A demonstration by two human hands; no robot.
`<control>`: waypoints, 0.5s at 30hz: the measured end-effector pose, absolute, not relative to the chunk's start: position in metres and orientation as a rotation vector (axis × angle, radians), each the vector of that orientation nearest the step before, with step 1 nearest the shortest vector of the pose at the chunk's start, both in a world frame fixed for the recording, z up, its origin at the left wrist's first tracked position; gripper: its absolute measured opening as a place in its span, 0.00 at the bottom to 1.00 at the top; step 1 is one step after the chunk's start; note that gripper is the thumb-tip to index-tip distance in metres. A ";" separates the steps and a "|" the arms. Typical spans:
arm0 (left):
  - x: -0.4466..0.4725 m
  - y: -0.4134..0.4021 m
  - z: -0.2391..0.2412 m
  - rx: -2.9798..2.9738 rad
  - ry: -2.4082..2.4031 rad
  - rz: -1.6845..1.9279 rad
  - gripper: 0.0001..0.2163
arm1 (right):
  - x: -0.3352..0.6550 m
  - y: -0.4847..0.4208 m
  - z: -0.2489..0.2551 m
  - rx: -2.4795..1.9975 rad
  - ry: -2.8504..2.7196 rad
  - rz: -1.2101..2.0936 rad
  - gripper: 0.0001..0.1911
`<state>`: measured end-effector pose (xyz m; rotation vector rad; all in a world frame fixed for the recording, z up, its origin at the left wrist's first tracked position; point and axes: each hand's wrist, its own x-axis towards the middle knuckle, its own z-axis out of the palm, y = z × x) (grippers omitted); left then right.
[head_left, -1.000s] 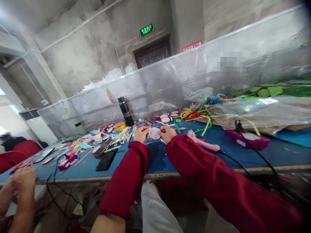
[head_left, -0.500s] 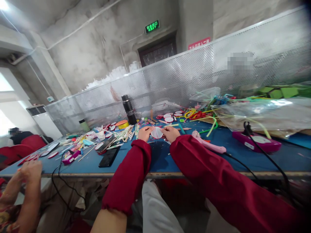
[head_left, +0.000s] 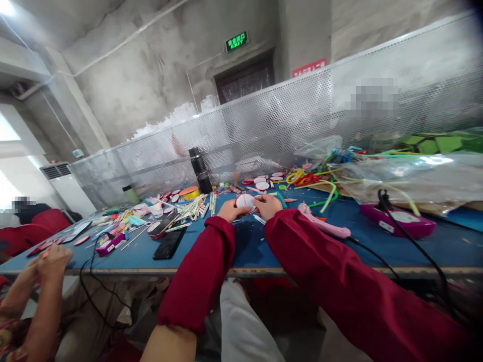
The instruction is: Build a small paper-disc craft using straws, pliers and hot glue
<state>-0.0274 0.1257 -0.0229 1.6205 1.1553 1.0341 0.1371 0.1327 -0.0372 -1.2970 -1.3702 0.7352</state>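
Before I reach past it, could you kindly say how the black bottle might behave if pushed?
The black bottle, tall and narrow, would probably tip if pushed high. Being round, it might then roll on the blue table.

This is a workshop where small goods are put together by hand. Rough grey walls (head_left: pixel 132 75) stand behind, carrying a lit green exit sign (head_left: pixel 236 41). A perforated metal partition (head_left: pixel 294 115) runs along the far edge of a long blue tabletop (head_left: pixel 249 251), and a co-worker's hands (head_left: pixel 56 259) are by its left end. Loose parts lie in heaps: thin sticks (head_left: pixel 195 208), yellow coils (head_left: pixel 296 177), and red-edged pieces repeating the white disc (head_left: pixel 245 201) being held. Purple power boxes (head_left: pixel 400 220) and a pink corded tool (head_left: pixel 328 226) suit bench work, as do the red oversleeves (head_left: pixel 198 271).
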 end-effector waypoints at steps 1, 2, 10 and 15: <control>-0.027 0.126 -0.023 1.647 1.149 1.034 0.26 | 0.137 0.132 -0.037 -1.299 -1.361 0.737 0.08; -0.027 0.126 -0.023 1.677 1.142 1.038 0.27 | 0.137 0.132 -0.037 -1.301 -1.352 0.739 0.08; -0.029 0.133 -0.024 1.901 1.107 1.134 0.30 | 0.136 0.127 -0.033 -1.288 -1.326 0.752 0.08; -0.030 0.133 -0.025 1.977 1.160 1.204 0.33 | 0.136 0.129 -0.034 -1.273 -1.375 0.716 0.06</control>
